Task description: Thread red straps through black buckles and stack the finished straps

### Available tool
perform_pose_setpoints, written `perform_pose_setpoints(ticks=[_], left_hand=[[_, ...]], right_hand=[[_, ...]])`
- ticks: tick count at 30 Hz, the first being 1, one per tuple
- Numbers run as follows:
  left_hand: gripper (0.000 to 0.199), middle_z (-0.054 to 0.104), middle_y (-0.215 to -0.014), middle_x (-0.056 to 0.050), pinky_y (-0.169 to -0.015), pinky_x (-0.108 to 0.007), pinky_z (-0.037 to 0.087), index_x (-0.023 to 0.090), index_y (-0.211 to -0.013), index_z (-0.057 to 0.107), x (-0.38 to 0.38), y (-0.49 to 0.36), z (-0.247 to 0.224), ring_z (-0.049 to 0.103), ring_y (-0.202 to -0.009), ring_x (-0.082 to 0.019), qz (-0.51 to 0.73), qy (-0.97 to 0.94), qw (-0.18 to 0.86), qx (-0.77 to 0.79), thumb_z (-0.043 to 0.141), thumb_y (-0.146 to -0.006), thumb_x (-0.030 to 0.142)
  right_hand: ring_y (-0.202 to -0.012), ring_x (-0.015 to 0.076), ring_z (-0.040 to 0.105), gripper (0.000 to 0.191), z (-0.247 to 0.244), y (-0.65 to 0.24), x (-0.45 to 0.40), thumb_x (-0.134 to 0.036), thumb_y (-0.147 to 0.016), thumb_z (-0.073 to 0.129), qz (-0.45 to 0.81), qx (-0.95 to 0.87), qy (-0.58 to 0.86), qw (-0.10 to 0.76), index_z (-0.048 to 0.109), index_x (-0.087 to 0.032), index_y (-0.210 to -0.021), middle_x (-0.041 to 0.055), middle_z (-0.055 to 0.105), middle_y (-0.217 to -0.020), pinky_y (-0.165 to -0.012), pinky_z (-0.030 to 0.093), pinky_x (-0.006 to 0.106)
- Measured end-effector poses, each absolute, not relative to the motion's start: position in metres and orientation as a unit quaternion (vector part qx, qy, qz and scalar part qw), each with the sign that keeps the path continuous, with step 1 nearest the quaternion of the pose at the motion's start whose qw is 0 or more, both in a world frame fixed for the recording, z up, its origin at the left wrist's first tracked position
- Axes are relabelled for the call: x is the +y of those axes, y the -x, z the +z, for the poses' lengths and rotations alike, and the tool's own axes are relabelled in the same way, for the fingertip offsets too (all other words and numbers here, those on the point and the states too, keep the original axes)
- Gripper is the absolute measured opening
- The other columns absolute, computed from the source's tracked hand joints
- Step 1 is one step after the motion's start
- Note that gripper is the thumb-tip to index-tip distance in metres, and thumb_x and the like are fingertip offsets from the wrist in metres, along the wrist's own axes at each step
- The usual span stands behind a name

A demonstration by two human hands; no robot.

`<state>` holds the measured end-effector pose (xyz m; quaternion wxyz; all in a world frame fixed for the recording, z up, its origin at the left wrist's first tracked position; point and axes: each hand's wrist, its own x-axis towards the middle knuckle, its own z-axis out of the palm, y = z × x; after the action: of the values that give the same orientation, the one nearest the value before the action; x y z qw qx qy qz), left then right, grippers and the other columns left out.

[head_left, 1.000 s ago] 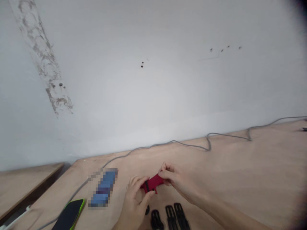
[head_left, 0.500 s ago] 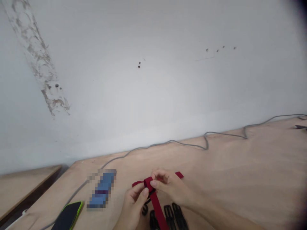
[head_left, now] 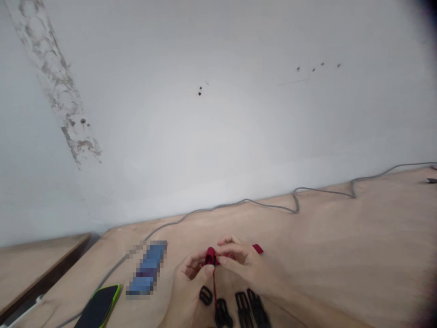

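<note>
A red strap (head_left: 210,256) is looped between my two hands, its band seen nearly edge-on as it hangs toward the bottom of the view. My left hand (head_left: 193,273) pinches the loop from the left, thumb in front. On the loop's right side, my right hand (head_left: 239,260) grips the strap with thumb and fingers. A small dark piece shows at the loop, partly hidden by the fingers. Below the hands lie a black oval buckle (head_left: 205,295) and several black buckle parts (head_left: 243,310). A red strap end (head_left: 258,248) shows beyond my right hand.
A phone with a green edge (head_left: 99,307) and a pixelated blue item (head_left: 147,269) lie left on the wooden table (head_left: 341,255). A grey cable (head_left: 252,202) runs along the wall and down the left side. A dark pointed object (head_left: 432,181) is at the far right.
The red strap's loop has turned, so its hanging band now appears thin instead of broad. Both hands have shifted slightly around it. More of the black oval buckle shows.
</note>
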<state>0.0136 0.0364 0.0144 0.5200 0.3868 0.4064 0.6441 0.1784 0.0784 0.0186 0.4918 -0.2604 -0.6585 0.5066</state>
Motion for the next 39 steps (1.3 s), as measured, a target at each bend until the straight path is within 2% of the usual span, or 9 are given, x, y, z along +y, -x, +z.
perform_pose_setpoints(ticks=[4,8,12,18,20,22,27,31,39], left_hand=[[0.032,0.079,-0.092,-0.007,-0.081,-0.035,0.058,0.019,-0.09,0.074,0.042,0.0,0.01,0.074,-0.088,-0.026,0.616,-0.487,0.444,0.432,0.085,-0.061,0.013],[0.033,0.077,-0.106,-0.007,-0.096,-0.041,0.052,0.024,-0.102,0.075,0.035,0.004,0.016,0.069,-0.103,-0.028,0.535,-0.625,0.281,0.494,0.078,-0.07,0.015],[0.037,0.078,-0.111,-0.005,-0.105,-0.048,0.045,0.029,-0.107,0.075,0.029,0.004,0.026,0.068,-0.107,-0.03,0.463,-0.709,0.203,0.492,0.074,-0.073,0.015],[0.03,0.077,-0.112,-0.008,-0.099,-0.045,0.05,0.027,-0.106,0.077,0.034,0.009,0.035,0.068,-0.108,-0.032,0.491,-0.669,0.192,0.524,0.074,-0.076,0.023],[0.028,0.078,-0.108,-0.008,-0.098,-0.046,0.049,0.027,-0.101,0.079,0.035,0.009,0.037,0.068,-0.105,-0.033,0.475,-0.676,0.198,0.527,0.077,-0.073,0.023],[0.028,0.078,-0.107,-0.007,-0.098,-0.046,0.048,0.028,-0.1,0.079,0.035,0.007,0.036,0.068,-0.103,-0.033,0.464,-0.683,0.215,0.521,0.076,-0.073,0.022],[0.031,0.078,-0.11,-0.009,-0.099,-0.045,0.046,0.027,-0.108,0.076,0.042,0.01,0.029,0.069,-0.103,-0.033,0.434,-0.71,0.191,0.521,0.073,-0.078,0.024],[0.039,0.074,-0.118,-0.009,-0.106,-0.05,0.036,0.024,-0.117,0.069,0.069,0.024,0.034,0.064,-0.109,-0.034,0.329,-0.778,0.116,0.523,0.067,-0.079,0.019],[0.007,0.077,-0.081,0.001,-0.094,-0.038,0.044,0.023,-0.079,0.072,0.132,0.025,0.035,0.069,-0.083,-0.025,0.254,-0.815,0.138,0.503,0.065,-0.077,0.02]], right_hand=[[-0.066,0.0148,0.052,0.045,0.013,-0.172,0.086,-0.064,-0.074,0.073,0.589,-0.614,0.282,0.443,0.068,-0.02,-0.085,-0.0013,0.059,-0.073,-0.066,0.043,0.029],[-0.05,0.0094,0.036,0.049,0.013,-0.17,0.082,-0.066,-0.077,0.067,0.628,-0.628,0.272,0.37,0.06,-0.018,-0.07,-0.0061,0.047,-0.056,-0.051,0.028,0.024],[-0.063,0.0127,0.045,0.04,0.017,-0.178,0.082,-0.057,-0.084,0.064,0.578,-0.685,0.26,0.359,0.059,-0.019,-0.075,-0.003,0.054,-0.068,-0.061,0.035,0.025],[-0.066,0.015,0.049,0.026,0.025,-0.194,0.095,-0.044,-0.088,0.057,0.484,-0.716,0.337,0.374,0.056,-0.019,-0.081,-0.0021,0.055,-0.074,-0.065,0.038,0.028],[-0.071,0.0157,0.052,0.02,0.03,-0.198,0.095,-0.038,-0.084,0.063,0.421,-0.734,0.35,0.402,0.056,-0.021,-0.091,0.0004,0.061,-0.089,-0.069,0.041,0.029],[-0.081,0.0182,0.056,0.028,0.034,-0.2,0.091,-0.032,-0.076,0.072,0.347,-0.777,0.33,0.409,0.055,-0.022,-0.097,0.0026,0.062,-0.103,-0.076,0.044,0.031],[-0.083,0.0198,0.06,0.009,0.034,-0.203,0.091,-0.018,-0.078,0.069,0.22,-0.869,0.277,0.345,0.062,-0.022,-0.081,0.0006,0.066,-0.085,-0.082,0.045,0.032],[-0.088,0.0219,0.061,0.005,0.027,-0.212,0.121,-0.024,-0.084,0.068,0.164,-0.882,0.308,0.318,0.068,-0.024,-0.089,0.003,0.069,-0.09,-0.086,0.046,0.034],[-0.091,0.024,0.064,0.015,0.008,-0.21,0.192,-0.018,-0.081,0.068,0.162,-0.905,0.312,0.24,0.074,-0.023,-0.094,0.005,0.073,-0.093,-0.086,0.047,0.035]])
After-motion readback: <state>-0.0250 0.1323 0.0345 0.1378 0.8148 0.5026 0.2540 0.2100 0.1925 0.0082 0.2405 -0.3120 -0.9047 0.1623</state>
